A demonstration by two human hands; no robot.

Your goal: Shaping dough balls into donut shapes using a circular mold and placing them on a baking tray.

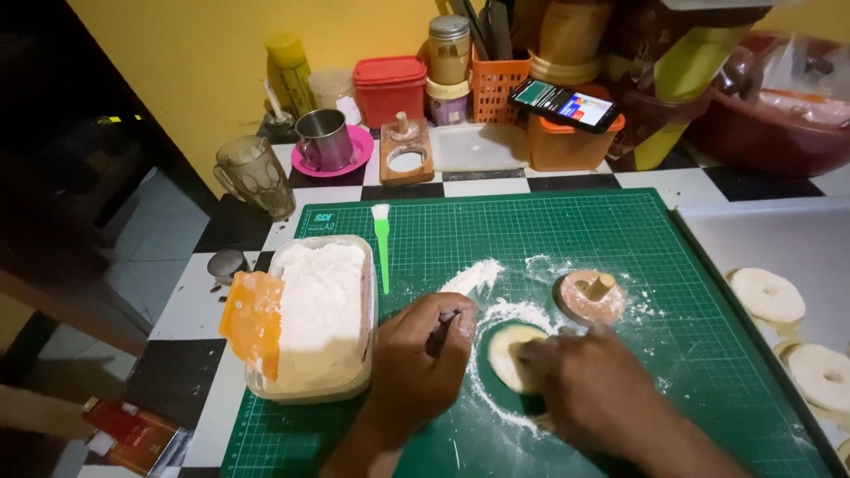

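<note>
**Pressing a round of dough on the floured mat**

A pale, flat round of dough (512, 352) lies near the middle of the green cutting mat (620, 230), ringed by a crescent of loose flour (505, 314). Its surface looks smooth and soft, cream-coloured, with the near right part hidden under the right hand (575, 381). That hand lies on the dough with fingers spread flat, holding nothing. The left hand (425, 350) sits just left of the dough, curled around a small dark object that is too hidden to name.

To do this well, I judge that the pressure should stay even across the round so that it keeps one thickness, and the flour beneath should be enough to stop sticking. Keeping the left hand close helps steady the piece.

Just beyond the dough to the right stands a round wooden cutter (591, 295) with a peg handle. At the left edge of the mat is a plastic tub of flour (323, 305) with an orange scraper (254, 320) resting on its rim, and a green brush (382, 252) lies beside it. On the far right, a tray (761, 239) holds ring-shaped dough pieces (767, 295).
</note>
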